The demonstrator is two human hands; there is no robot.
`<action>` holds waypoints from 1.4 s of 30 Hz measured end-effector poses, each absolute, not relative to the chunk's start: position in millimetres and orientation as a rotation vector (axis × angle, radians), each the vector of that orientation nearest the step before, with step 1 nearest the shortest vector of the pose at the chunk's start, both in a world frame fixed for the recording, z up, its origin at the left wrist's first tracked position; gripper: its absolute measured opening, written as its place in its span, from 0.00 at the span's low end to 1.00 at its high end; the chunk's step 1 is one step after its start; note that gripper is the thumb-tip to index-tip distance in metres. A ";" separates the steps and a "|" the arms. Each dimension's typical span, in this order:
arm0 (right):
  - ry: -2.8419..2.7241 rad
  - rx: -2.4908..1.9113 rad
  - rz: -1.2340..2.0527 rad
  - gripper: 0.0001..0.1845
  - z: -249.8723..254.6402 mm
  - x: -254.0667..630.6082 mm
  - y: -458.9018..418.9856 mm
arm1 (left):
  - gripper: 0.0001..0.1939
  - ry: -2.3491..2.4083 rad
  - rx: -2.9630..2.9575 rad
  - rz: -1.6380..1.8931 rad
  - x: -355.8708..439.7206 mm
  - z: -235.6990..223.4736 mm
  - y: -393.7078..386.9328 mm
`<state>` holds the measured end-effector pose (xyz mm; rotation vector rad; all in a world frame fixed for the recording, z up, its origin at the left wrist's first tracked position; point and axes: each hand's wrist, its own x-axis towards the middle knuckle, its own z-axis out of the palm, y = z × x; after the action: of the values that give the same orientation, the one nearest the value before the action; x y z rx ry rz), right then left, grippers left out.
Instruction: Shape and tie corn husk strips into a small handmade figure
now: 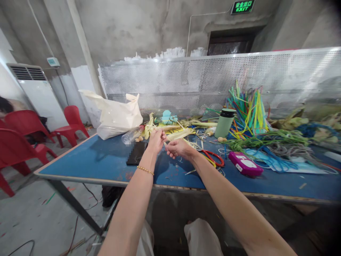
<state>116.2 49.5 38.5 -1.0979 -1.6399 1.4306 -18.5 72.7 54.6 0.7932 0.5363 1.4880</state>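
Above the blue table [87,160], my two hands are close together with their fingertips nearly meeting. My left hand [157,140] is closed in a pinch, a beaded bracelet on its wrist. My right hand [178,148] has its fingers curled together, and a small pale bit shows at its fingertips. What either hand grips is too small to name. Just behind them lie pale corn husks [181,134]. A black phone-like slab [136,153] is left of my left hand. Scissors with red-orange handles [217,158] lie right of my right hand, partly behind my forearm.
A white plastic bag [119,115] and clear bottle [131,136] stand at the left. To the right are a green thermos [225,123], a purple packet [245,164], tangled cords [266,142] and colourful strips [250,113]. A perforated metal screen [213,78] backs the table; red chairs [26,124] stand left.
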 end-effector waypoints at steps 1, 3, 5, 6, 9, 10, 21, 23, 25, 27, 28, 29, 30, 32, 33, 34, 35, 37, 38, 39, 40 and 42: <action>-1.639 -1.096 1.428 0.15 38.2 116.2 49.7 | 0.09 0.544 0.798 1.488 -18.5 55.1 72.2; -1.647 -1.095 1.420 0.15 37.2 116.2 50.3 | 0.09 0.547 0.814 1.492 -18.4 56.0 71.1; -1.670 -1.090 1.406 0.14 36.0 116.4 51.0 | 0.10 0.532 0.836 1.495 -18.3 56.4 70.5; -1.686 -1.085 1.398 0.14 35.5 116.7 51.4 | 0.10 0.519 0.852 1.486 -18.3 56.3 70.3; -1.763 -1.087 1.388 0.16 36.2 120.2 52.4 | 0.10 0.456 0.927 1.415 -19.3 54.7 69.8; -1.801 -1.100 1.383 0.17 37.7 122.4 52.5 | 0.10 0.430 0.960 1.381 -19.9 53.9 69.6; -1.820 -0.973 1.022 0.20 67.0 145.0 40.6 | 0.13 0.440 1.246 0.995 -22.8 50.8 59.3; -1.835 -0.939 1.056 0.19 68.5 146.6 37.8 | 0.14 0.418 1.271 0.928 -23.8 51.6 56.6; -1.856 -0.892 1.121 0.19 68.8 148.8 36.4 | 0.15 0.383 1.283 0.872 -25.2 52.0 54.1; -1.848 -0.868 1.159 0.19 68.1 150.7 36.9 | 0.15 0.356 1.293 0.826 -26.6 52.0 51.8; -1.833 -0.871 1.166 0.19 67.5 151.1 37.8 | 0.16 0.350 1.302 0.795 -27.1 51.9 50.8; -1.814 -0.879 1.165 0.20 66.9 151.1 39.0 | 0.15 0.349 1.313 0.760 -27.5 51.8 49.9; -1.791 -0.887 1.155 0.22 66.4 150.6 40.4 | 0.15 0.348 1.327 0.721 -27.7 51.7 49.2; -1.747 -0.884 1.110 0.23 65.6 148.6 43.1 | 0.14 0.351 1.352 0.656 -27.8 51.3 48.4; -1.728 -0.870 1.078 0.21 65.4 147.5 44.1 | 0.13 0.356 1.359 0.637 -27.8 51.1 48.4; -1.715 -0.854 1.043 0.20 65.4 146.5 44.8 | 0.13 0.364 1.363 0.625 -27.7 50.8 48.5; -1.707 -0.838 1.010 0.18 65.6 145.8 45.2 | 0.12 0.374 1.364 0.616 -27.7 50.5 48.8; -1.709 -0.817 0.974 0.17 66.4 145.5 45.0 | 0.11 0.387 1.364 0.607 -27.7 49.8 49.5; -1.714 -0.813 0.965 0.18 66.9 145.8 44.6 | 0.11 0.389 1.363 0.605 -27.8 49.6 49.8; -1.719 -0.811 0.959 0.18 67.4 146.3 44.2 | 0.12 0.391 1.362 0.605 -28.0 49.5 50.0; -1.725 -0.811 0.954 0.19 67.9 147.0 43.9 | 0.13 0.393 1.361 0.608 -28.2 49.5 50.2; -1.736 -0.818 0.936 0.20 68.4 148.5 44.0 | 0.13 0.395 1.366 0.623 -28.8 50.2 50.0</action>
<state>148.5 44.0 68.4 -0.8184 -1.7358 0.9355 -28.8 50.0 50.2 1.3661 0.3946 0.6230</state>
